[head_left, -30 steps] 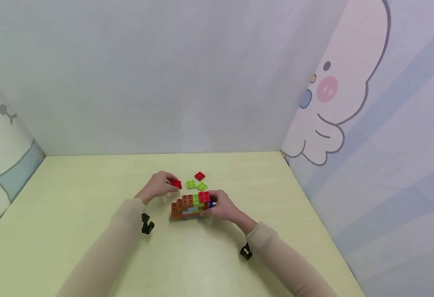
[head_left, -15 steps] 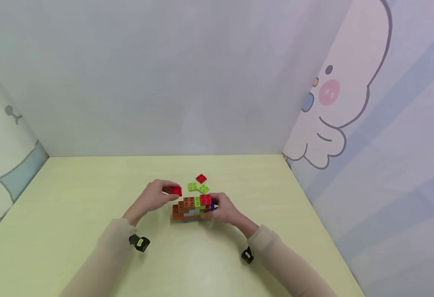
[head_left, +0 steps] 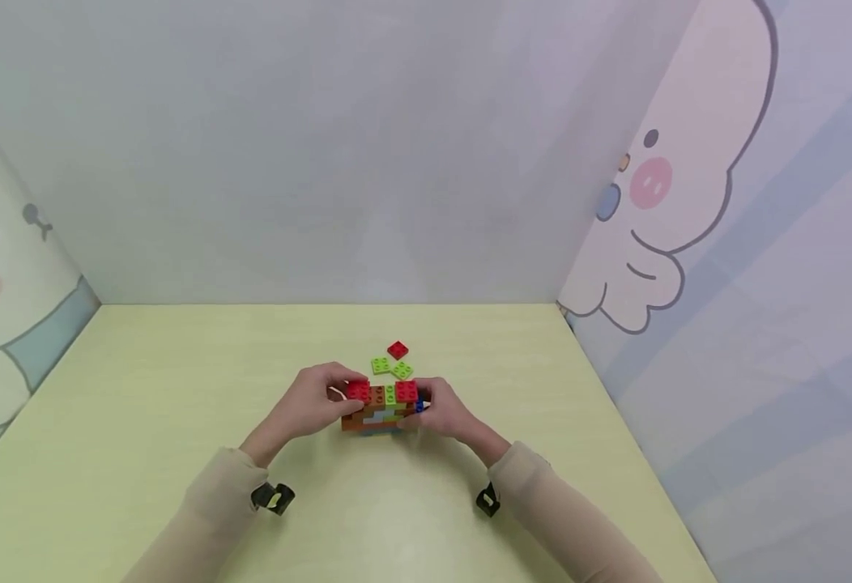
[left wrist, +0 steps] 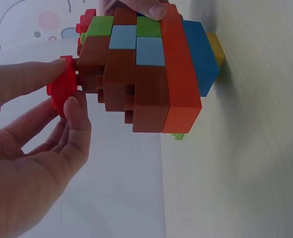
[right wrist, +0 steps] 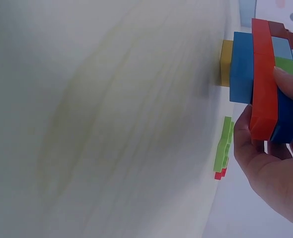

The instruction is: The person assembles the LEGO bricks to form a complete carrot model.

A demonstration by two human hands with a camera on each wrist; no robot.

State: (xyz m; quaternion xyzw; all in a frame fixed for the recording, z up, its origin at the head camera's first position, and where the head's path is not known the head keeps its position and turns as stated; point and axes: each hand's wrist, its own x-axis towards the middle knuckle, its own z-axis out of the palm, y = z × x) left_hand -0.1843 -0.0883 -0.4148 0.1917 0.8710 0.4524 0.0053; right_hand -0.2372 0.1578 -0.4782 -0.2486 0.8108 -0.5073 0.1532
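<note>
A stepped toy-brick structure (head_left: 377,418) of brown, orange-red, light blue, green and blue bricks stands at the middle of the table, on a blue and a yellow brick (left wrist: 217,49). My right hand (head_left: 446,411) grips its right end, thumb on the near side and fingers around the back and underneath. Between the thumb and fingers of my left hand (head_left: 317,403) is a thin red brick (left wrist: 63,89). It lies right at the studs of the upper brown bricks (left wrist: 93,62) on the left side. A second red brick (head_left: 406,390) tops the right end.
Behind the structure lie two loose flat green bricks (head_left: 381,365) and a flat red brick (head_left: 398,350). The pale yellow table (head_left: 178,356) meets a grey curtain-like backdrop (head_left: 338,162) at its far edge, with cartoon figures at both sides.
My left hand has brought the red brick toward me and onto the left upper part of the structure in view. The right hand keeps its grip, nearly still.
</note>
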